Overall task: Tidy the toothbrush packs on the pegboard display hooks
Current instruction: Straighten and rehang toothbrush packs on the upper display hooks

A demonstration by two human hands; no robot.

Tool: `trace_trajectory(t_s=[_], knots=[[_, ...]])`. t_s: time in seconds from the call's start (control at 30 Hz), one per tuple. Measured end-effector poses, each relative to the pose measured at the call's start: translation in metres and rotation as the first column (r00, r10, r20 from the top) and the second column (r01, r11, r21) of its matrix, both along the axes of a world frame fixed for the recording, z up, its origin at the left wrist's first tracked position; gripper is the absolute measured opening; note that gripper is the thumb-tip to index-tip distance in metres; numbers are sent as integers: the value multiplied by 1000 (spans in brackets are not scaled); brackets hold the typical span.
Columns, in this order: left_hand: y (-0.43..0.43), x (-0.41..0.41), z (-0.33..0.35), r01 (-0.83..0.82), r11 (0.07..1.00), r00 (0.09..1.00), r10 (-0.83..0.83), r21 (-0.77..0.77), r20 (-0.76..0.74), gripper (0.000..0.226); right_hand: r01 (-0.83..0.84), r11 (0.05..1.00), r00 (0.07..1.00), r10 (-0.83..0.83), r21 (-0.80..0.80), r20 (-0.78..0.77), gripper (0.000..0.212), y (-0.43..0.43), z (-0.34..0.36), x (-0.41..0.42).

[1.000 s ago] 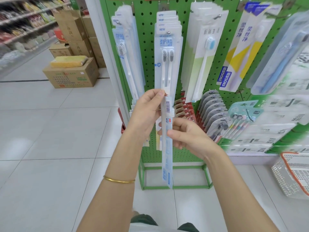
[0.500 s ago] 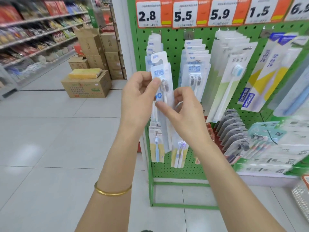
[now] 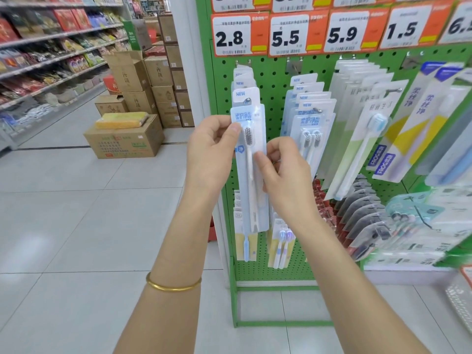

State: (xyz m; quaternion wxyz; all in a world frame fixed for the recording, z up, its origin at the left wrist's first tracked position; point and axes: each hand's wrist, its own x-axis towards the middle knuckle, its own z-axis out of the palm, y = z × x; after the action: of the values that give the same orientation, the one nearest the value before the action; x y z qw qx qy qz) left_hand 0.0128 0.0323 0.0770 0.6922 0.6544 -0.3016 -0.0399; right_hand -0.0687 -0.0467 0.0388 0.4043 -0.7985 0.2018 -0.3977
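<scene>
A white and blue toothbrush pack (image 3: 251, 175) hangs at the front of the leftmost hook (image 3: 247, 100) on the green pegboard (image 3: 274, 80), under the 2.8 price tag. My left hand (image 3: 210, 154) pinches the pack's upper left edge with thumb and fingers. My right hand (image 3: 283, 172) pinches its right edge lower down. The hook's tip shows through the pack's top tab. Behind it hang more of the same packs. A second row of twin-brush packs (image 3: 310, 131) hangs on the hook to the right.
Larger toothbrush packs (image 3: 362, 139) and FROG packs (image 3: 408, 129) fill the board to the right, with smaller packs below. Price tags (image 3: 296, 34) line the top. Cardboard boxes (image 3: 125, 136) stand on the tiled floor to the left, beside stocked shelves (image 3: 46, 60). A white basket (image 3: 459, 297) sits at lower right.
The pack went from edge-on and low in both hands up to the leftmost hook, now facing front and hanging there. The view has risen and moved closer to the board.
</scene>
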Motion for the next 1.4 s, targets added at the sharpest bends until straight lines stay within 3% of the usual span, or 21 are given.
trace_trajectory(t_s=[0.3, 0.5, 0.77, 0.9, 1.13, 1.4], knots=[[-9, 16, -3, -48, 998, 998, 46, 38, 50, 21, 52, 991, 990, -67, -124, -123, 9, -5, 12, 7], [-16, 25, -2, -75, 996, 996, 73, 41, 57, 21, 182, 951, 982, -187, -252, 6, 21, -16, 64, 26], [-20, 30, 0, -48, 994, 998, 44, 101, 37, 18, 122, 927, 965, -195, -355, -177, 27, -49, 107, 56], [-18, 29, 2, -45, 995, 999, 43, 87, 21, 14, 52, 935, 945, -159, -350, -287, 25, -51, 117, 58], [-17, 24, 3, -93, 995, 994, 91, 33, 61, 7, 30, 949, 935, -138, -313, -326, 21, -55, 124, 66], [-19, 13, 4, -225, 972, 959, 233, -67, 159, 23, 81, 958, 917, -179, -274, -355, 25, -56, 125, 62]])
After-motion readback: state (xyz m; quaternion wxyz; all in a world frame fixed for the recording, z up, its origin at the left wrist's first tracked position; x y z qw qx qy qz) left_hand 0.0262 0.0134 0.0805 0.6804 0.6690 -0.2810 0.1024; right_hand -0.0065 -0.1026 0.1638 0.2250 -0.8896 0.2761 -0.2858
